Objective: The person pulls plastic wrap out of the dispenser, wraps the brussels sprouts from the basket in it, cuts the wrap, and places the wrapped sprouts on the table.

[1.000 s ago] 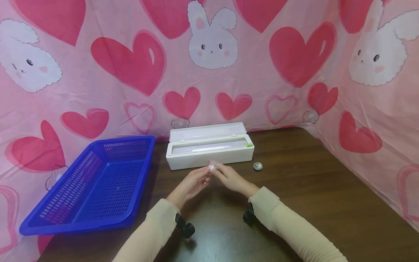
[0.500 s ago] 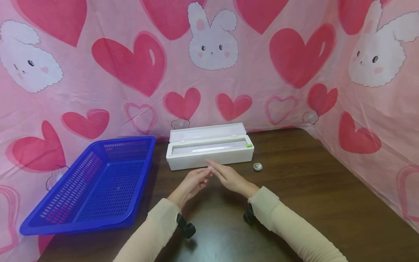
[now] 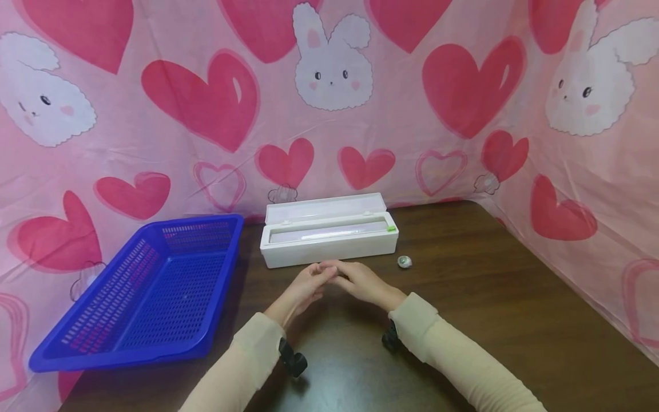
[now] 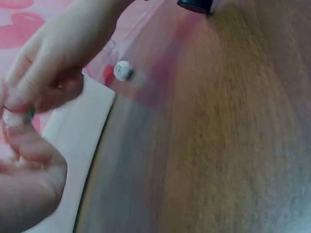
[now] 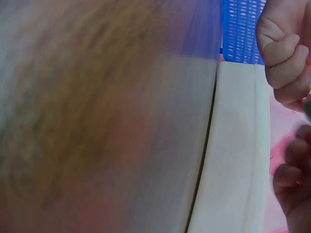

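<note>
In front of the white box, my left hand (image 3: pixel 304 289) and right hand (image 3: pixel 362 282) meet at their fingertips. Between them they pinch a small round, whitish thing (image 4: pixel 17 118) with a dark green side, seen in the left wrist view. The fingers hide most of it, and the head view hardly shows it. Both hands have bent fingers. A similar small round thing (image 3: pixel 404 261), white and green in shiny clear wrap, lies on the table to the right of my right hand.
The long white box (image 3: pixel 329 248), its lid (image 3: pixel 326 208) raised, resembles a cling film dispenser with a green slider (image 3: pixel 391 228). A blue plastic basket (image 3: pixel 216 309) stands at the left of the brown table (image 3: pixel 463 297). A pink heart-patterned cloth (image 3: pixel 329 126) hangs behind.
My fingers have shifted around the small round thing, which showed white at the fingertips earlier and is now covered in the head view. The right fingers have bent more; the box and basket stay put.
</note>
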The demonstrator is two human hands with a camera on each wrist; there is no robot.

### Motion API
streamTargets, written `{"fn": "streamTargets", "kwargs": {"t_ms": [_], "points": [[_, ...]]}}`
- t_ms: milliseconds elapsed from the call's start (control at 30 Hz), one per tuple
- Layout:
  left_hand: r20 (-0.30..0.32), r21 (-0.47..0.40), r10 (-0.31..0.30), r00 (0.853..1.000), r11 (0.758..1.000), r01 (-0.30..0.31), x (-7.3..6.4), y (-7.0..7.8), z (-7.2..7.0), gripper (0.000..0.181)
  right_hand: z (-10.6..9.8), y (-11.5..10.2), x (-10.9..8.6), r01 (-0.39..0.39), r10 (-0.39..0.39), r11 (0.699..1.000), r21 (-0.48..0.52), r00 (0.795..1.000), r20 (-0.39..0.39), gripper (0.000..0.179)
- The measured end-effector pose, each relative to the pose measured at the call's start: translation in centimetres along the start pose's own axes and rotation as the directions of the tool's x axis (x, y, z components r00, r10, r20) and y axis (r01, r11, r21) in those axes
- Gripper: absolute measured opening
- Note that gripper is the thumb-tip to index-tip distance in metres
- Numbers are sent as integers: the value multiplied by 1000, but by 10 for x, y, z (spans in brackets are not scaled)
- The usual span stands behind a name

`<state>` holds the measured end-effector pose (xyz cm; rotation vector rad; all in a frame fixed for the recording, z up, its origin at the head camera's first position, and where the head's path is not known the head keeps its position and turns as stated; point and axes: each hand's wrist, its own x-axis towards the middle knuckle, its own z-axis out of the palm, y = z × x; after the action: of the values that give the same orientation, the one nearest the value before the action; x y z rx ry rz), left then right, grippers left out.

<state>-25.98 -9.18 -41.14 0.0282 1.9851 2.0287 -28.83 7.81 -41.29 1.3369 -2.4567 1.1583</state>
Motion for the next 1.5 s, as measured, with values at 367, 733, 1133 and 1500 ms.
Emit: {"fn": "streamTargets", "kwargs": {"t_ms": [367,733,1133,1500], "points": [[202,-212,134,970,973,-90,-1,-3,-1,26,4,1,3,-34,48,989,145,994,-99,31],[142,-242,200,969,957,-162,-2,-4,5,27,11,2,5,58,-26,990,126,970,-242,17],[217,-282,242,946,943,-177,1,-7,-1,24,-13,-27,1,-165,182,824,542,983,23,38],[210,-239,240,948,953,-188,1,-6,-8,30,-12,-30,2,-142,105,864,483,989,102,43]]}}
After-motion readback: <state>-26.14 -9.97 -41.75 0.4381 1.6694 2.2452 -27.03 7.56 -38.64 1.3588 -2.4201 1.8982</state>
